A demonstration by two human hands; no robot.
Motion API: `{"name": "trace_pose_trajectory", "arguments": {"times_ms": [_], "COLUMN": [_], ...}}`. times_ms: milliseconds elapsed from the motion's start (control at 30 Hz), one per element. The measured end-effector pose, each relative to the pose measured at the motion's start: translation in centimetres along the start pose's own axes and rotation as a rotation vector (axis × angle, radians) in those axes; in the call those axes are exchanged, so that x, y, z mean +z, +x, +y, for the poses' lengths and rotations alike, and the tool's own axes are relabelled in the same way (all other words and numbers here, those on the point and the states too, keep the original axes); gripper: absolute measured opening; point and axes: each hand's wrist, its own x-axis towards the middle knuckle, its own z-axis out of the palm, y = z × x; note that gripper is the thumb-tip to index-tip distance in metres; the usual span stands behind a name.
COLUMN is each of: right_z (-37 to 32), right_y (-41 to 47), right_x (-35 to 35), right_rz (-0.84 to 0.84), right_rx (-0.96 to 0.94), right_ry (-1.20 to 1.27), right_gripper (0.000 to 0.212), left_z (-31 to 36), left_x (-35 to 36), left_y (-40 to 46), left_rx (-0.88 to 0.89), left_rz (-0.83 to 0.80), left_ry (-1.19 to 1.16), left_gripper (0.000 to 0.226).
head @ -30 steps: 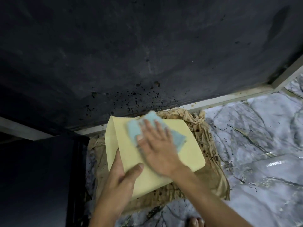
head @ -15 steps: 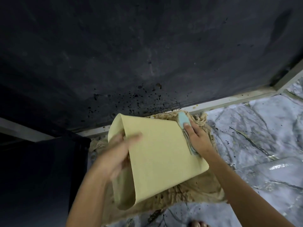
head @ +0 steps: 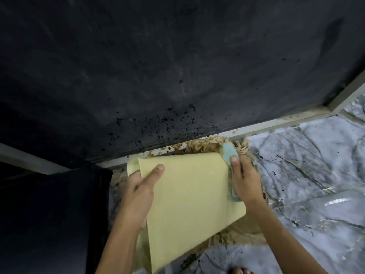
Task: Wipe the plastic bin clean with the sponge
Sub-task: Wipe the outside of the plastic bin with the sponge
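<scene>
1. Yellow plastic, the bin is held at centre frame, tipped on its side over a stained cloth on the marble floor.
2. At centre left, the bin's edge is clamped by the left hand, thumb laid on the broad face.
3. At centre right, the sponge is pressed flat to the bin's right side by the right hand, fingers together.
4. The side wall is judged to be the step in hand; next, a firm stroke along it seems called for, then a turn to an unwiped face.
5. Against the frame a second earlier, the sponge has gone from the broad face to the right side, and the left grip has risen.
</scene>
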Motion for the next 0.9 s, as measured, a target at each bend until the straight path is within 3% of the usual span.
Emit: {"name": "trace_pose_trajectory", "arguments": {"times_ms": [133,233,400,500,600,667,767,900], "right_z": [-0.8,-4.2,-10.0,-13.3,-15.4,-15.1,-11.9,-7.4], "right_y": [0.8,-0.7,-3.5,-4.9,-5.7,-5.2,-2.9,1.8], "right_x": [-5.2,-8.4,-7.9,-3.8,0.8,2.8,2.5,-0.3], "right_rz": [0.167,0.185,-0.014,-0.219,-0.437,-0.456,-0.435,-0.322], "right_rx": [0.266,0.081,-0.180,-0.342,-0.552,-0.617,-0.510,-0.196], "right_ry": [0.425,0.487,0.384,0.294,0.077,-0.112,-0.260,-0.364], "right_gripper": [0.039,0.039,0.038,0.026,0.035,0.043,0.052,0.055], "left_z": [-0.1,0.6,-0.1,-0.4,-0.2,-0.3,-1.3,-1.9], "left_x": [-1.7,-2.0,-0.9,-1.0,-0.8,-0.6,-1.3,-1.4], "left_y": [-3.2,-4.0,-4.6,-4.7,-3.9,-3.5,-3.1,-3.1], "left_rx": [0.129,0.151,0.079,0.009,0.091,0.156,0.084,0.038], "left_rz": [-0.235,-0.310,-0.159,-0.134,-0.170,-0.187,-0.124,-0.133], "left_ry": [-0.023,-0.022,0.124,0.181,0.157,0.157,0.086,0.100], "left_gripper": [0.075,0.064,0.025,0.033,0.046,0.052,0.057,0.047]}}
